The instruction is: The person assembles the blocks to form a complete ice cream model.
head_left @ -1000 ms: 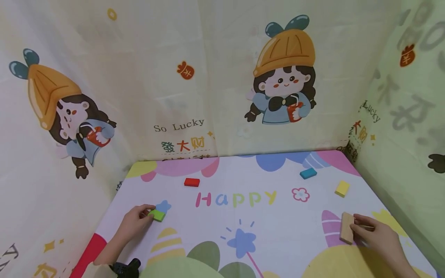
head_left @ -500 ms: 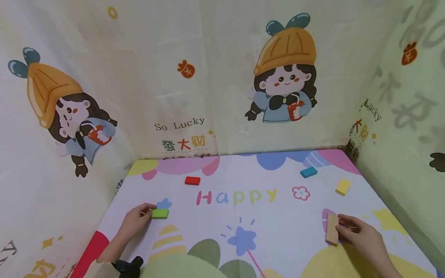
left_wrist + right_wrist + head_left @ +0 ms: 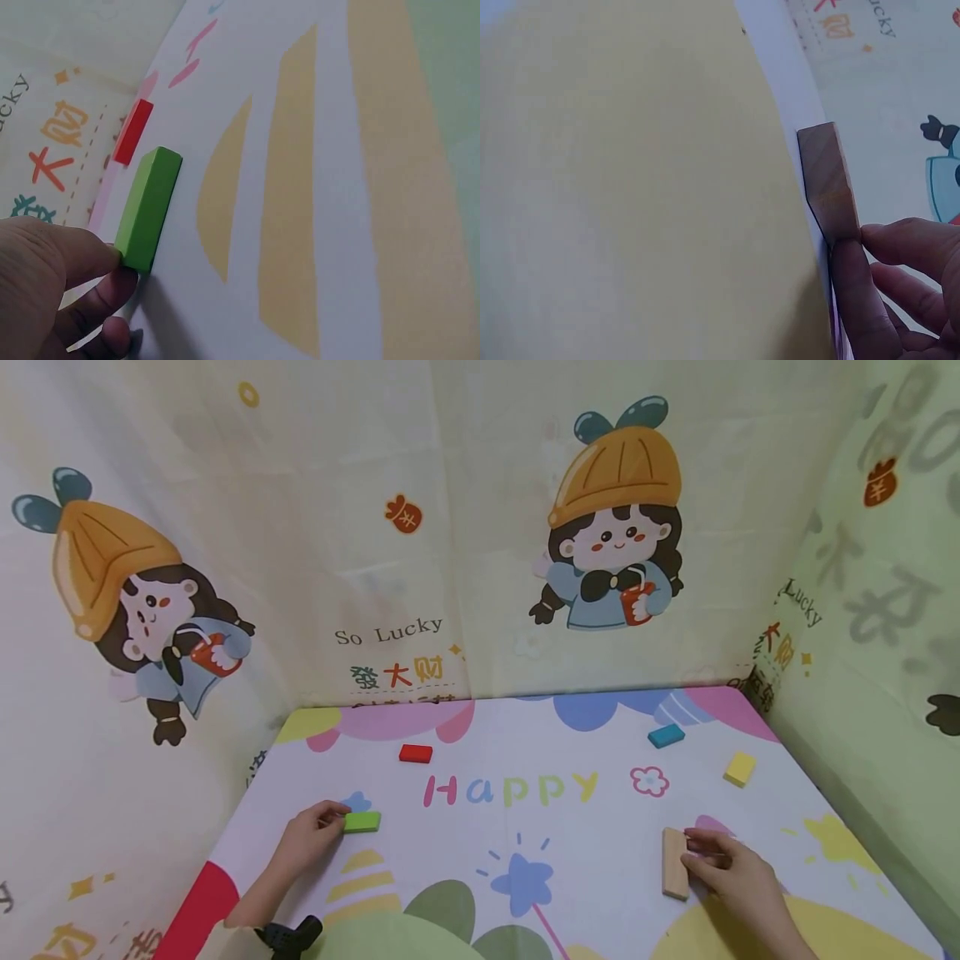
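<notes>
- At the far left of the frame, a pale cloth wall (image 3: 45,693) carries a printed cartoon figure (image 3: 150,602) in an orange hat, tilted to one side.
- At the lower left, a black object (image 3: 291,937) sits at the left wrist, just above the bottom edge.
- Just above it, the left hand (image 3: 309,837) reaches in, its grip narrow: thumb and fingers pinch one end of a green block (image 3: 362,822).
- The green block lies left of centre, low in the frame, its long side running across, just beside a printed light-blue star (image 3: 357,801). Whether it touches the printed tabletop (image 3: 457,835) I cannot tell.
- Farther up and slightly right, a red block (image 3: 416,753) lies on the tabletop, apart from both hands.
- Around the middle, the tabletop bears the word "Happy" (image 3: 513,789), with a larger blue star (image 3: 522,883) below it.
- Towards the upper right of the tabletop, a blue block (image 3: 666,736) lies at a slant near its back edge.
- Below that, at the lower right, a plain wooden block (image 3: 674,863) points lengthwise up the frame; its contact with the tabletop is unclear.
- The right hand (image 3: 742,872) pinches the wooden block from its right side, thumb and fingers close together.
- Above the right hand, a yellow block (image 3: 739,769) lies on the tabletop, well apart from the fingers.
</notes>
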`<state>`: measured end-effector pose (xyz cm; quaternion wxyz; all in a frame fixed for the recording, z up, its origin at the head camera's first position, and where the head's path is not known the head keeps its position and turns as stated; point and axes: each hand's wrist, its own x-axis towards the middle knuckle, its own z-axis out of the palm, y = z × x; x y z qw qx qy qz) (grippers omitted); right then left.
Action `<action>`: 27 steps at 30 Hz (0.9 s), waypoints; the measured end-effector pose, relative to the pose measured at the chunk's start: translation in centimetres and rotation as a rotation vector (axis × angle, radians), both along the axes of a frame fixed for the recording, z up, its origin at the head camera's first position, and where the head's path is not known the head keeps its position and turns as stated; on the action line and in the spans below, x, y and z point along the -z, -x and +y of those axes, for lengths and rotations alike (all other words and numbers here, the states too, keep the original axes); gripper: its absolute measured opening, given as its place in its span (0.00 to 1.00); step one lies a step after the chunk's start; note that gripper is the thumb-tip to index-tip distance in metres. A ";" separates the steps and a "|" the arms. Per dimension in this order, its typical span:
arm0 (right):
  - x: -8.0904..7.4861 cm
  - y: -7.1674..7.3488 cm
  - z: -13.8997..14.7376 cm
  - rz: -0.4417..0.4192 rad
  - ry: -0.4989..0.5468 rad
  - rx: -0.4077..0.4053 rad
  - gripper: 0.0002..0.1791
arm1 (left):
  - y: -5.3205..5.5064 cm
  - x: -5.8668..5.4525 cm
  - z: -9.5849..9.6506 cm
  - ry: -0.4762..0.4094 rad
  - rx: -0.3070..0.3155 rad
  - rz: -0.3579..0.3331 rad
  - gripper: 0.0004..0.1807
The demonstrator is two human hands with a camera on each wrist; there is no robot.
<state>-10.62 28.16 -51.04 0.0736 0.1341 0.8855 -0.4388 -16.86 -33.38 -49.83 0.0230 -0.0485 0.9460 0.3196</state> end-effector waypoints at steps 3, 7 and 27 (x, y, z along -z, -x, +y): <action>0.1 0.0 -0.7 0.026 -0.033 -0.026 0.31 | 0.1 0.0 0.5 -0.009 -0.001 0.002 0.13; 0.0 -0.1 -1.7 0.044 -0.048 -0.042 0.28 | 0.2 0.0 1.2 -0.016 -0.009 0.016 0.12; 0.2 -0.1 -7.2 0.024 0.012 -0.031 0.14 | 0.9 0.3 6.7 -0.069 -0.004 0.022 0.11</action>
